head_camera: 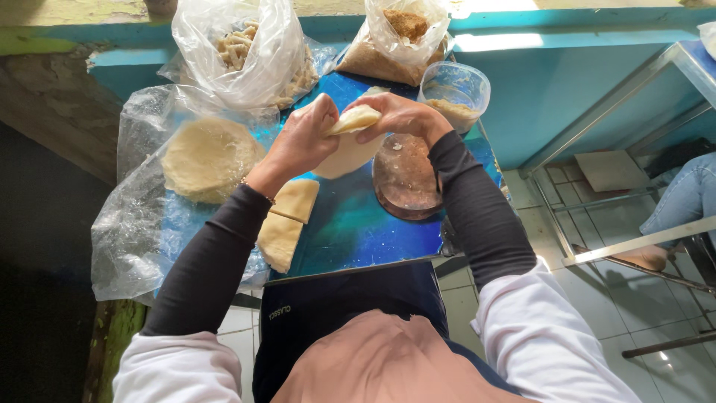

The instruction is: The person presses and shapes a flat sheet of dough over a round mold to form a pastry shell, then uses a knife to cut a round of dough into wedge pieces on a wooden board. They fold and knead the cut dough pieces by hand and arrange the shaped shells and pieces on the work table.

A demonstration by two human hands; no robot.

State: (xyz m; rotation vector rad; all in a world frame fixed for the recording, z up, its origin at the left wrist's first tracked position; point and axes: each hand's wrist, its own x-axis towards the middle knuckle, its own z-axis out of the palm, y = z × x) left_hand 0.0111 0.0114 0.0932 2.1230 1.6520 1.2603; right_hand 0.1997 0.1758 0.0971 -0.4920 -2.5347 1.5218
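Wrapper halves [287, 220], two pale wedge-cut pieces, lay at the near edge of the blue table [358, 224], touching each other, just beside a clear plastic sheet [130, 224] spread over the left edge. On that sheet sat a stack of round wrappers [209, 157]. Right of centre stood a round brown dish [405, 177], flecked with crumbs.

Above the table's middle, both hands met on one folded wrapper piece [350, 134]. Left hand [302, 142] had its fingers closed on the left end; right hand [399, 116] had its fingers pinched on the top fold, thumb underneath. The piece hung off the table, lower flap drooping toward the dish.

Judged step: rolling or folding the wrapper, likely partway, since the lower flap was loose. The next move seemed to call for a firm, even tuck without tearing the thin sheet.

Farther back: a clear tub [455, 91] with pale crumbs near the far right corner, a bag of brown crumbs [399, 41] behind it, and a bag of pale sticks [250, 52] at the far left.
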